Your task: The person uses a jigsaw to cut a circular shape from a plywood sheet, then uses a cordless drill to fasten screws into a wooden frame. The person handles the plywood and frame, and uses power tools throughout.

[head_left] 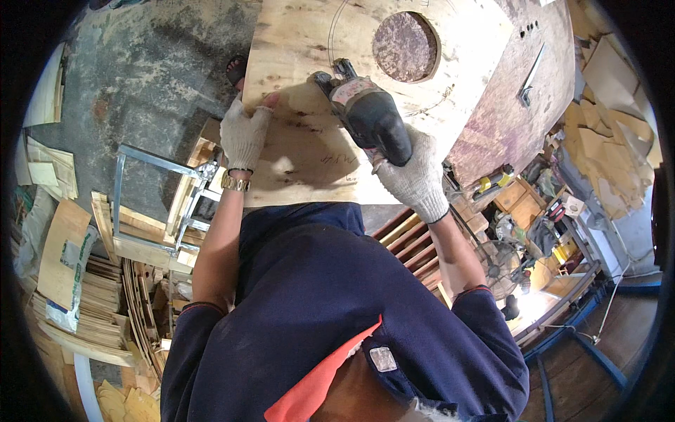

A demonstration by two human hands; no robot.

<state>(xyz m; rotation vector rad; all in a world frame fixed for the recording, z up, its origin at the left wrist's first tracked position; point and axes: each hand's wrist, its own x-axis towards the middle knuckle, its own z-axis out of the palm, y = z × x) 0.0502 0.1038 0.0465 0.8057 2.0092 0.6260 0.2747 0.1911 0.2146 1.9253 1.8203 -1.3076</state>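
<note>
A pale plywood sheet (295, 172) lies in front of me, with a round hole cut through it and curved pencil lines drawn around the hole. My right hand (416, 176), in a white knitted glove, is closed around the rear of a black jigsaw (383, 126). The tool's metal front end points up and left over the sheet, below the hole. Its blade cannot be made out. My gloved left hand (242, 137) grips the sheet's left edge, thumb on top and some fingers hidden. A gold-coloured watch circles that wrist.
Under the sheet is a worn, stained tabletop (485, 130), with a metal square (531, 79) lying on it at right. On the left stand a metal frame (144, 197) and stacked wood strips (91, 302). Another person's sandalled foot (236, 70) shows beside the sheet. Tools clutter a shelf (524, 204) at right.
</note>
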